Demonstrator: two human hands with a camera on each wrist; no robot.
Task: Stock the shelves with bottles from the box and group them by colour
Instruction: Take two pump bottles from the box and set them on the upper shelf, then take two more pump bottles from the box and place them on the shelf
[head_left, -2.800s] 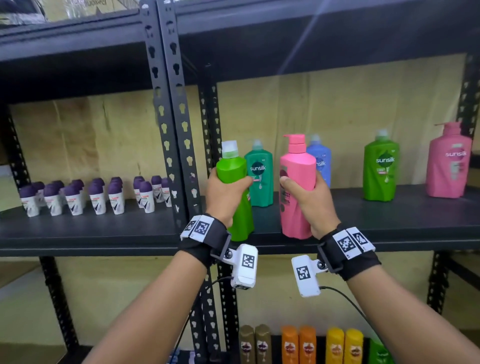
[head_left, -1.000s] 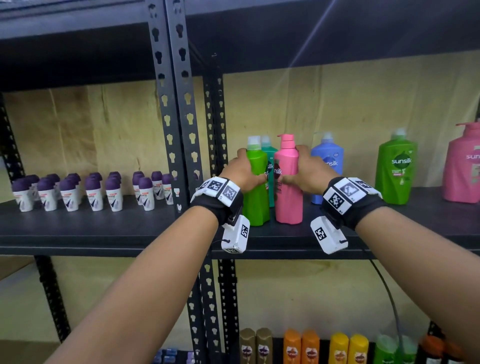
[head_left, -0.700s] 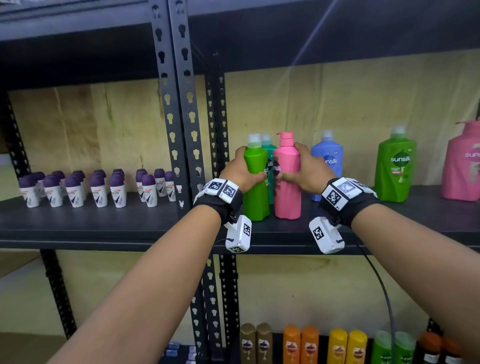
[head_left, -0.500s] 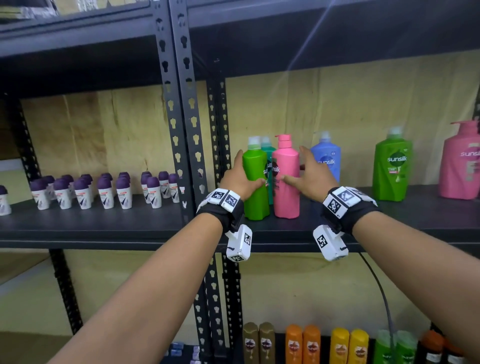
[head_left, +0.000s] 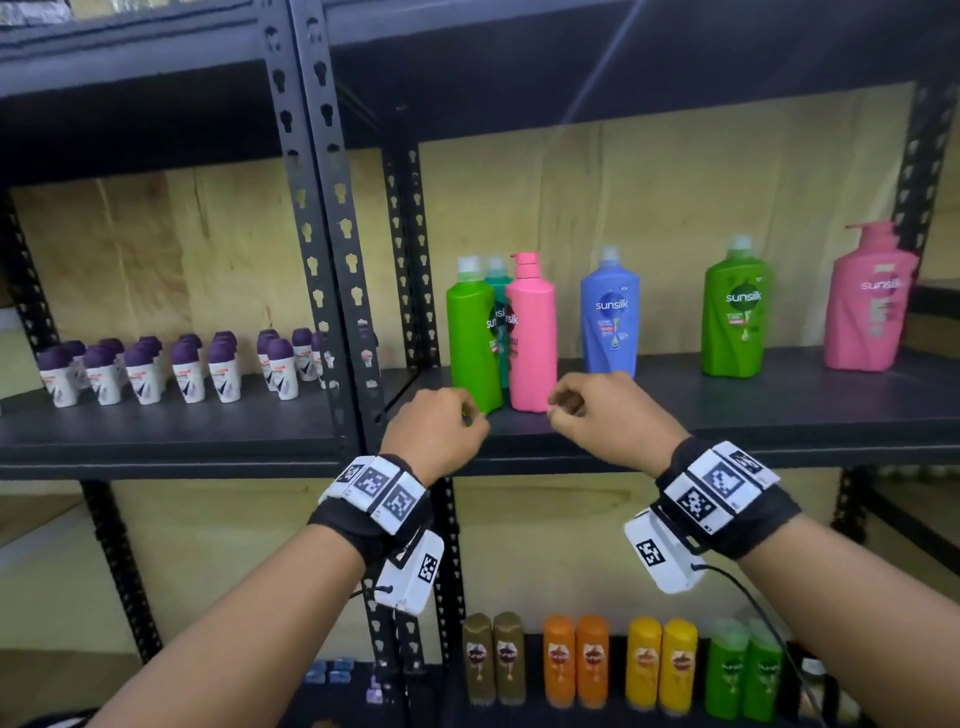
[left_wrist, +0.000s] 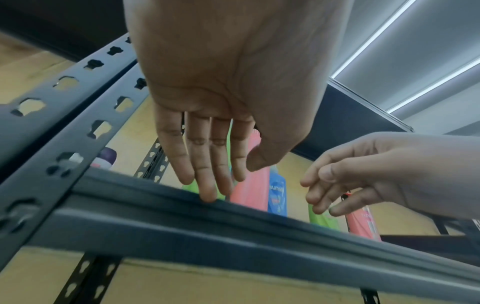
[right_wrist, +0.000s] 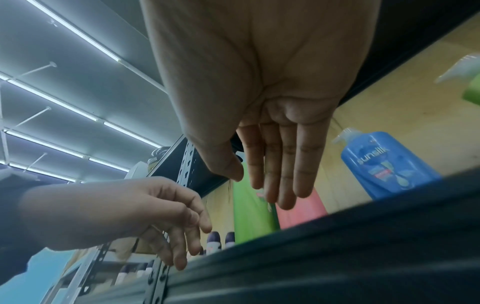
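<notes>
A light green bottle (head_left: 471, 343) and a pink pump bottle (head_left: 531, 338) stand side by side at the left end of the black shelf (head_left: 675, 415), with a teal bottle (head_left: 497, 291) behind them. My left hand (head_left: 441, 431) hangs just in front of the green bottle, empty, its fingers loose (left_wrist: 205, 168). My right hand (head_left: 597, 410) hovers beside the pink bottle's base, also empty, with relaxed fingers (right_wrist: 283, 174). Neither hand touches a bottle. Further right stand a blue bottle (head_left: 609, 317), another green bottle (head_left: 735, 312) and another pink bottle (head_left: 870, 306).
Small purple-capped roll-on bottles (head_left: 171, 364) fill the left shelf bay. A perforated black upright (head_left: 322, 249) divides the bays, close to my left hand. Brown, orange, yellow and green bottles (head_left: 623, 660) line the shelf below. The box is out of view.
Both hands set the green and pink bottles on the shelf, let go, and have drawn back toward the shelf's front edge. The bottles stay standing.
</notes>
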